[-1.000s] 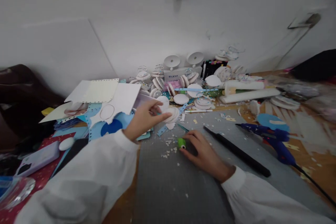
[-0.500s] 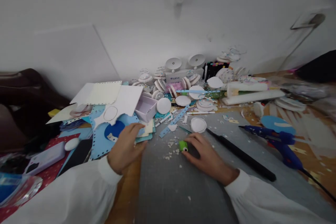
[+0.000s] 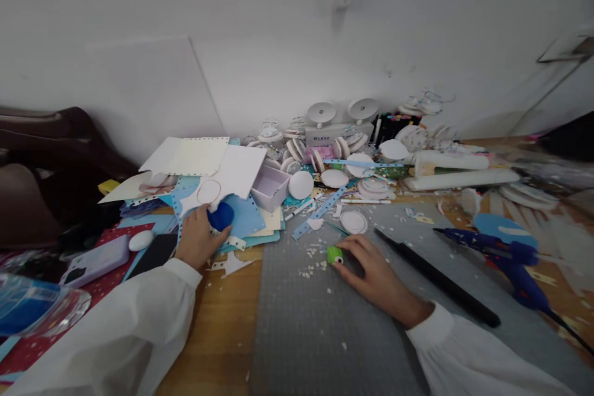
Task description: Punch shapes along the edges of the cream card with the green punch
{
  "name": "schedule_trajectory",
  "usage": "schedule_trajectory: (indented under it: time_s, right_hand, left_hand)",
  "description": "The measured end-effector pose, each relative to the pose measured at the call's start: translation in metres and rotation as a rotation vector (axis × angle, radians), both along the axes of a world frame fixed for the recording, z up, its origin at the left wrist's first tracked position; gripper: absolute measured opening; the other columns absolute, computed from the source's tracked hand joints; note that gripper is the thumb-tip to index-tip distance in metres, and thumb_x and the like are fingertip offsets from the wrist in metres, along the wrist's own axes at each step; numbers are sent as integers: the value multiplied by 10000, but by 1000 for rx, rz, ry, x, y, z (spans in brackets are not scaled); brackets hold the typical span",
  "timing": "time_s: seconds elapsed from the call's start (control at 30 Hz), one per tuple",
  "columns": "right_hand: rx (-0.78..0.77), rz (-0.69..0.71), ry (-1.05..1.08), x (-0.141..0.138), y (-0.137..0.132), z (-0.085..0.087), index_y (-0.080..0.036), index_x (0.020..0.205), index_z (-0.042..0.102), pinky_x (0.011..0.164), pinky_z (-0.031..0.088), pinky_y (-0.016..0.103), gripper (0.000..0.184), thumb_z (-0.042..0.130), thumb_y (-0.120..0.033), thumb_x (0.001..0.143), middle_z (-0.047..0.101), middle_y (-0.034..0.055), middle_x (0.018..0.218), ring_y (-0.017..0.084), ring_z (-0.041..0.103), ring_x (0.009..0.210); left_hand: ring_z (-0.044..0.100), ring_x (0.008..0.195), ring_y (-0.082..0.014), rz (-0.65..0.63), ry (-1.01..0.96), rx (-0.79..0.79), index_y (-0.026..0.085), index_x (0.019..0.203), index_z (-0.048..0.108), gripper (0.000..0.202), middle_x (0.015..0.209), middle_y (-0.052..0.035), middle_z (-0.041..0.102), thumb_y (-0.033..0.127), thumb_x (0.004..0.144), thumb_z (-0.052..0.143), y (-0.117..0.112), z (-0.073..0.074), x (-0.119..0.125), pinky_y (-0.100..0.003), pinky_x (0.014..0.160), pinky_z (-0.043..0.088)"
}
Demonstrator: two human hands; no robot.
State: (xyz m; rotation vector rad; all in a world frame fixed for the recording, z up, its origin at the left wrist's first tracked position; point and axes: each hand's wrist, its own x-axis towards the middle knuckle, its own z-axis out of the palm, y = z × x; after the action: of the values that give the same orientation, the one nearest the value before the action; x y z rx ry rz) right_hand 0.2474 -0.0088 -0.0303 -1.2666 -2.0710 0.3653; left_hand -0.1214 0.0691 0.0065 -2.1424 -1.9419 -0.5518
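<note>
Between the thumb and fingers of my right hand (image 3: pixel 378 272) is a small green craft punch (image 3: pixel 333 255) with a round white and dark spot on its side. It stays low over the grey cutting mat (image 3: pixel 306 334), beside a scatter of tiny white paper bits (image 3: pixel 312 271). My left hand (image 3: pixel 200 238) rests on the paper pile, thumb spread from the fingers, next to a dark blue disc (image 3: pixel 221 215). A white sheet with a cut-out edge (image 3: pixel 236 170) and a light blue sheet with punched edges (image 3: pixel 248 215) lie there. Some left fingertips are hard to make out.
Right of my right hand lie a long black tool (image 3: pixel 440 281) and a blue glue gun (image 3: pixel 503 253). White discs and a lilac box (image 3: pixel 270 189) crowd the back. Left are a phone (image 3: pixel 97 260), a plastic bottle (image 3: pixel 41 303) and a brown chair (image 3: pixel 55 154).
My left hand has moved left and down onto the paper pile, near the dark blue disc. My right hand keeps the green punch at the same spot on the mat. The view has turned slightly left.
</note>
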Motion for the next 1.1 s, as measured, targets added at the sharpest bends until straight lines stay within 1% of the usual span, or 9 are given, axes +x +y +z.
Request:
schedule_trajectory:
  time_s: [0.17, 0.3, 0.47, 0.53, 0.6, 0.67, 0.77, 0.87, 1.1]
  right_hand:
    - [3, -9, -20, 0, 1, -1, -208, 1051, 562, 848, 484, 407, 214, 550, -294, 855, 568, 98, 1022, 239, 566, 982]
    - [94, -117, -34, 3, 1, -1, -226, 1147, 522, 881, 465, 445, 330, 567, -310, 831, 559, 105, 1083, 268, 543, 1045]
    - [160, -136, 84, -7, -2, 26, -225, 1075, 539, 904, 427, 453, 244, 528, -233, 832, 550, 107, 1059, 267, 535, 1035]
    - [49, -21, 187, -24, 2, 43, -218, 987, 559, 816, 469, 374, 171, 485, -193, 835, 575, 86, 986, 220, 568, 916]
    - [-195, 30, 255, -51, 12, 57, -195, 957, 560, 675, 483, 302, 158, 488, -176, 818, 596, 54, 870, 167, 575, 726]
    - [-271, 55, 242, -84, 29, 64, -189, 964, 572, 584, 464, 258, 162, 490, -176, 825, 607, 11, 742, 139, 562, 609]
    - [-320, 68, 209, -133, 59, 61, -178, 962, 591, 669, 476, 274, 158, 553, -215, 813, 650, 31, 860, 155, 604, 727]
    - [-396, 26, 160, -168, 82, 52, -112, 1085, 555, 787, 480, 369, 343, 610, -308, 808, 643, 110, 995, 230, 608, 894]
    - [-566, 70, 48, -195, 98, 42, -171, 1165, 539, 810, 513, 405, 288, 535, -299, 906, 566, 75, 1177, 203, 595, 977]
  left_hand:
    - [545, 1051, -349, 68, -86, 48, 79, 1213, 386, 711, 1119, -202, 556, 546, 713, 579, 18, 12, -6, -459, 900, 421]
    - [575, 1001, -329, 82, -127, 51, 83, 1175, 422, 716, 1073, -191, 580, 593, 696, 570, 29, 25, -6, -436, 870, 447]
    - [579, 993, -313, 37, -130, 47, 126, 1111, 472, 635, 1045, -155, 598, 588, 687, 571, 32, 37, -5, -433, 877, 442]
    - [581, 993, -310, 27, -132, 48, 130, 1109, 472, 633, 1043, -152, 601, 587, 683, 575, 32, 41, -5, -430, 873, 445]
    - [581, 996, -309, 24, -134, 48, 121, 1111, 473, 634, 1049, -160, 602, 579, 686, 579, 32, 44, -5, -425, 876, 445]
    - [579, 998, -316, 26, -137, 50, 108, 1111, 474, 629, 1054, -174, 600, 567, 694, 578, 33, 46, -5, -429, 874, 445]
    - [576, 1001, -326, 30, -141, 49, 110, 1102, 478, 613, 1045, -175, 602, 554, 694, 587, 33, 46, -3, -438, 869, 444]
    - [580, 1000, -314, 29, -147, 45, 129, 1094, 478, 600, 1035, -153, 607, 546, 683, 607, 34, 46, 0, -428, 870, 445]
    - [563, 1036, -321, 37, -166, 31, 122, 1103, 474, 594, 1055, -159, 605, 531, 693, 608, 38, 48, 7, -429, 885, 426]
